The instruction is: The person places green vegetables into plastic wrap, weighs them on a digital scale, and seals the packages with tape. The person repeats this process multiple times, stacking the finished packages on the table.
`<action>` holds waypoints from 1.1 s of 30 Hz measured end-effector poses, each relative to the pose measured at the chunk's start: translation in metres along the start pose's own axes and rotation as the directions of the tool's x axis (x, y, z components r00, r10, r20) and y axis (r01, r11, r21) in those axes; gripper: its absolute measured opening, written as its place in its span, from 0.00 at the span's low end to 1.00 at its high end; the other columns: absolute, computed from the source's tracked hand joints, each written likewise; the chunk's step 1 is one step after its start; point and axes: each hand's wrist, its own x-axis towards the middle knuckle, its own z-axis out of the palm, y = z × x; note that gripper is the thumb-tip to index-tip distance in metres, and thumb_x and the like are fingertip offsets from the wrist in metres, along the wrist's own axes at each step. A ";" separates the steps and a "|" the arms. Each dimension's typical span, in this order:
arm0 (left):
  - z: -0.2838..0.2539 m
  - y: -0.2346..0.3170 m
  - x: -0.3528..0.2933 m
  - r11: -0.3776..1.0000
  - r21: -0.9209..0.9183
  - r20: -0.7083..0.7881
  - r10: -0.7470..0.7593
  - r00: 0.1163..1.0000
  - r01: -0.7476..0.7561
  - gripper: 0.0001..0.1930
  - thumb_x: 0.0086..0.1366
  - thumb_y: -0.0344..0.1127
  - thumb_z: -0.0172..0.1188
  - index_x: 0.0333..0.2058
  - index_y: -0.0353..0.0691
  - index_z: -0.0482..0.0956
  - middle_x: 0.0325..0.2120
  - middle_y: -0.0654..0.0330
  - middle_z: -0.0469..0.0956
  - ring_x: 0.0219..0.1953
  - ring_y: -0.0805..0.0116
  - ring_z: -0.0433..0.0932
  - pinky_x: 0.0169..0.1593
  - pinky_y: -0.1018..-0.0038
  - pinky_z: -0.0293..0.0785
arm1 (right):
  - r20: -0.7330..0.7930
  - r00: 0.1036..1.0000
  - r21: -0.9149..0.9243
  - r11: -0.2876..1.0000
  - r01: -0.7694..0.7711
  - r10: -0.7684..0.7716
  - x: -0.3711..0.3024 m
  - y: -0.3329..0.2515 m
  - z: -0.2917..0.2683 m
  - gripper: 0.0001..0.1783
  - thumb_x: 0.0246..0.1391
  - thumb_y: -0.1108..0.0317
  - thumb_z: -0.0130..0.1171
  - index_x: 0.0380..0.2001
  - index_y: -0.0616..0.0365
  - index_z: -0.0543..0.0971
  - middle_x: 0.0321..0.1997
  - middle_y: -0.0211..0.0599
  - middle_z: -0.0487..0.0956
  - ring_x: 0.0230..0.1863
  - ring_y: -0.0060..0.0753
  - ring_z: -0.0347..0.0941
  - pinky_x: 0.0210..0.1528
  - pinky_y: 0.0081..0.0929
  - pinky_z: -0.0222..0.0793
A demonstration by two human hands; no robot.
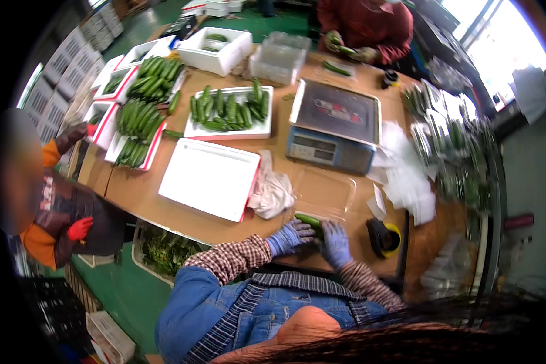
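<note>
Fingers (297, 230) of both gloved hands closed on one cucumber (309, 220), near bench (224, 227) edge.
Left hand (288, 238) and right hand (335, 242) curl around it; long axis runs upper-left to lower-right, visible end pointing toward white tray (209, 178).

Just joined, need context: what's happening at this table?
A person in blue gloves works at a brown table. Both hands, left hand and right hand, rest on a green cucumber at the near edge. Ahead sit a digital scale, an empty white foam tray and a white tray of cucumbers. Across the table, another person in red handles cucumbers too.
</note>
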 end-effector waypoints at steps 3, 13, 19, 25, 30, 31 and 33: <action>-0.013 -0.009 -0.002 0.994 -0.113 -0.044 0.004 0.999 -0.009 0.25 0.48 0.47 0.62 0.47 0.48 0.74 0.53 0.61 0.70 0.57 0.57 0.66 0.60 0.55 0.57 | -0.047 0.996 -0.083 0.993 -0.084 0.081 -0.011 -0.016 0.034 0.32 0.49 0.57 0.55 0.56 0.61 0.65 0.61 0.48 0.64 0.63 0.50 0.56 0.64 0.47 0.48; -0.173 -0.227 -0.030 0.709 -0.069 -0.698 -0.537 0.474 0.702 0.15 0.56 0.33 0.56 0.44 0.43 0.76 0.35 0.52 0.78 0.38 0.53 0.76 0.45 0.65 0.72 | -0.012 0.997 -0.110 0.991 -0.077 0.076 0.006 -0.011 0.035 0.34 0.47 0.55 0.56 0.56 0.58 0.65 0.60 0.46 0.64 0.62 0.51 0.57 0.64 0.50 0.47; -0.187 -0.354 -0.016 0.100 -0.050 -0.424 -0.903 0.070 0.994 0.34 0.54 0.54 0.61 0.56 0.43 0.65 0.48 0.46 0.70 0.47 0.51 0.73 0.49 0.62 0.71 | -0.001 0.999 -0.075 0.996 -0.054 0.054 0.016 -0.003 0.035 0.34 0.44 0.54 0.58 0.55 0.56 0.67 0.59 0.45 0.66 0.61 0.51 0.58 0.62 0.50 0.49; -0.174 -0.421 -0.059 0.212 -0.407 -0.308 -0.948 0.085 0.888 0.39 0.55 0.52 0.61 0.60 0.40 0.57 0.49 0.40 0.69 0.51 0.48 0.71 0.54 0.63 0.67 | 0.032 0.999 -0.074 0.997 -0.034 0.036 0.009 0.009 0.043 0.34 0.42 0.54 0.58 0.54 0.55 0.67 0.58 0.46 0.66 0.61 0.52 0.59 0.61 0.52 0.50; -0.187 -0.397 -0.109 0.459 -0.723 -0.503 -0.862 0.062 0.517 0.31 0.60 0.38 0.60 0.57 0.30 0.61 0.48 0.49 0.72 0.48 0.61 0.72 0.52 0.71 0.66 | 0.038 0.997 -0.085 0.995 -0.059 0.062 0.012 0.003 0.042 0.33 0.43 0.54 0.56 0.53 0.56 0.68 0.58 0.46 0.67 0.60 0.52 0.59 0.61 0.51 0.50; -0.183 -0.389 -0.106 0.396 -0.899 -0.392 -0.918 0.062 0.187 0.28 0.62 0.35 0.59 0.57 0.29 0.61 0.43 0.57 0.73 0.40 0.72 0.71 0.45 0.78 0.69 | 0.030 0.997 -0.095 0.993 -0.073 0.076 0.012 0.000 0.040 0.33 0.43 0.54 0.56 0.53 0.56 0.68 0.58 0.46 0.67 0.60 0.52 0.59 0.61 0.52 0.50; -0.194 -0.348 -0.112 0.230 -0.971 -0.225 -0.971 0.078 0.063 0.26 0.63 0.31 0.57 0.57 0.31 0.61 0.38 0.63 0.72 0.33 0.80 0.69 0.37 0.84 0.68 | 0.021 0.996 -0.100 0.991 -0.088 0.090 0.014 -0.007 0.035 0.32 0.44 0.53 0.55 0.53 0.57 0.68 0.57 0.46 0.67 0.59 0.52 0.60 0.60 0.52 0.50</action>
